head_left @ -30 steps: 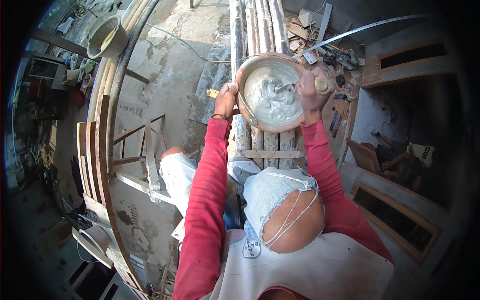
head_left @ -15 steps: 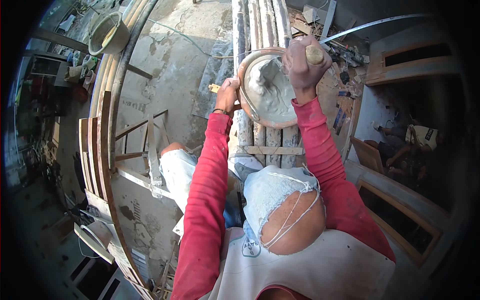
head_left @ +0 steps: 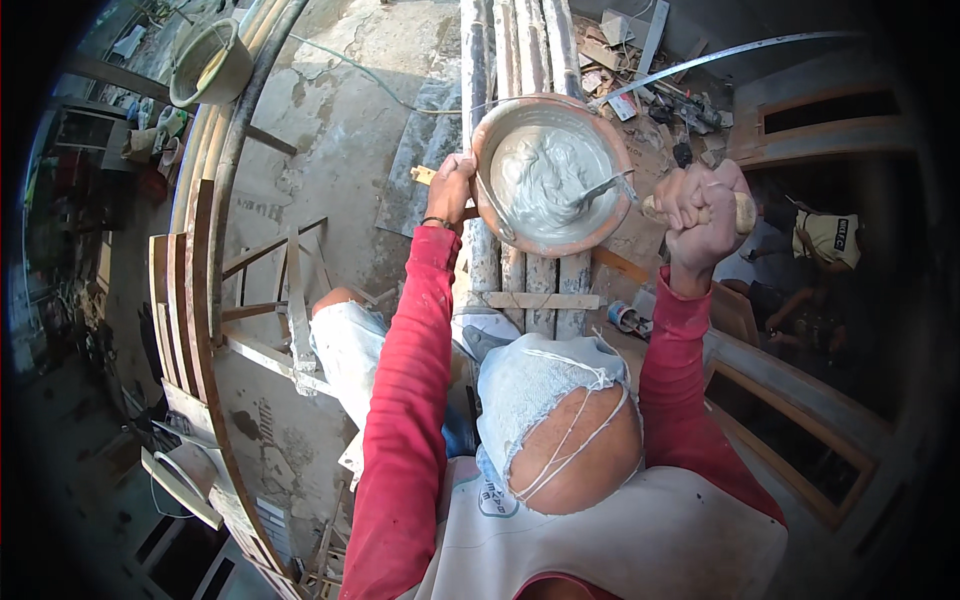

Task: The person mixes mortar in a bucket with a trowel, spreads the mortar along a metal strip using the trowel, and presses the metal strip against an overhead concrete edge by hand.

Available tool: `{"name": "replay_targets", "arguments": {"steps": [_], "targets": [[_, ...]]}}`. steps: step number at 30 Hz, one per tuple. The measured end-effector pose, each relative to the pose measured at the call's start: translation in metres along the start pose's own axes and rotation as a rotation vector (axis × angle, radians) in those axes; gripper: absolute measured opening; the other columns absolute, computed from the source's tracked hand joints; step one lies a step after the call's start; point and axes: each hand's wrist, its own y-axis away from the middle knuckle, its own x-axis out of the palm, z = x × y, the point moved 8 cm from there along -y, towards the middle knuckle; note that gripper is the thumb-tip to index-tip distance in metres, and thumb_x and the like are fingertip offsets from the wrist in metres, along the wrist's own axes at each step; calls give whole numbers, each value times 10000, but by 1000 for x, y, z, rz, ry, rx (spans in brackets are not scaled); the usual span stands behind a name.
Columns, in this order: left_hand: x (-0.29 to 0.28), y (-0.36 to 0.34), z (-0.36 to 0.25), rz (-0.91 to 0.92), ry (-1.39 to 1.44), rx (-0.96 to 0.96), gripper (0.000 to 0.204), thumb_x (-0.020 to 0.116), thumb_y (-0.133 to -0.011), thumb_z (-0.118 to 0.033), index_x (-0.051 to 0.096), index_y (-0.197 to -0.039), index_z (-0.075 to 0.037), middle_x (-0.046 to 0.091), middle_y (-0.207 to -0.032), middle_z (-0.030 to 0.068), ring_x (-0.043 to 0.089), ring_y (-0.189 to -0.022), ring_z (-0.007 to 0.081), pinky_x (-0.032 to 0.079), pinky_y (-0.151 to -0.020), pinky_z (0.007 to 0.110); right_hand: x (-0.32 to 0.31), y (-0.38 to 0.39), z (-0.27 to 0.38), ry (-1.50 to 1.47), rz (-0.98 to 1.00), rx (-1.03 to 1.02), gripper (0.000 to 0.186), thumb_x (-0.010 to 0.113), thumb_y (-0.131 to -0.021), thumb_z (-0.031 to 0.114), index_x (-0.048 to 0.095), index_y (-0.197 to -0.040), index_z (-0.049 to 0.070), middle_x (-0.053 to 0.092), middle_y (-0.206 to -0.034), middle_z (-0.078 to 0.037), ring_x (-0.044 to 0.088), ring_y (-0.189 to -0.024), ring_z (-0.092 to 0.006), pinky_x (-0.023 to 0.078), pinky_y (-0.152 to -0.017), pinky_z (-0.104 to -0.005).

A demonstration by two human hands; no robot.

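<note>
A round clay-brown bucket of wet grey mortar stands on bamboo poles in front of me. My left hand is closed at its left rim. A short yellow piece sticks out on the outer side of that hand; whether the hand also grips it is unclear. To the right of the bucket, my right hand is wrapped round the pale wooden handle of a trowel. Its metal blade reaches over the right rim, with the tip in the mortar.
Bamboo poles run away from me, with a wooden crosspiece over them. Rubble lies at the far right. Another person is low down on the right. A pail hangs by the left railing, above a concrete floor.
My right hand has swung from above the bucket's far right rim to the right and nearer me, turning the trowel handle sideways. Its blade now shows in the mortar. My left hand stays at the rim.
</note>
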Motion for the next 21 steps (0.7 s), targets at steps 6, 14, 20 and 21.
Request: {"name": "replay_targets", "arguments": {"steps": [6, 14, 20, 21], "targets": [[14, -30, 16, 76, -52, 78, 334, 476, -944, -350, 500, -1214, -155, 496, -1213, 37, 540, -1090, 259, 491, -856, 511, -22, -15, -122, 558, -103, -186, 213, 521, -811, 15, 446, -612, 33, 437, -528, -7, 381, -421, -81, 340, -415, -261], [4, -1, 3, 51, 4, -13, 342, 449, -949, -313, 475, -1241, -138, 470, -1230, 40, 506, -1147, 282, 484, -874, 529, 37, -46, -55, 230, -41, -281, 262, 526, -832, 6, 429, -592, 42, 428, -540, 10, 368, -427, -78, 302, -385, -258], [4, -11, 12, 12, -35, -5, 330, 452, -930, -281, 488, -1223, -132, 501, -1174, 42, 515, -1136, 278, 495, -860, 508, -12, 2, -58, 580, -246, -133, 235, 528, -815, 23, 431, -601, 34, 436, -508, 4, 425, -433, -73, 361, -420, -250], [-1, -6, 14, 15, -31, -23, 332, 446, -934, -286, 488, -1224, -131, 508, -1178, 44, 515, -1142, 282, 495, -861, 504, -5, 9, -39, 398, -205, -59, 240, 510, -822, 13, 413, -603, 36, 423, -506, -1, 417, -436, -73, 365, -422, -252]]}}
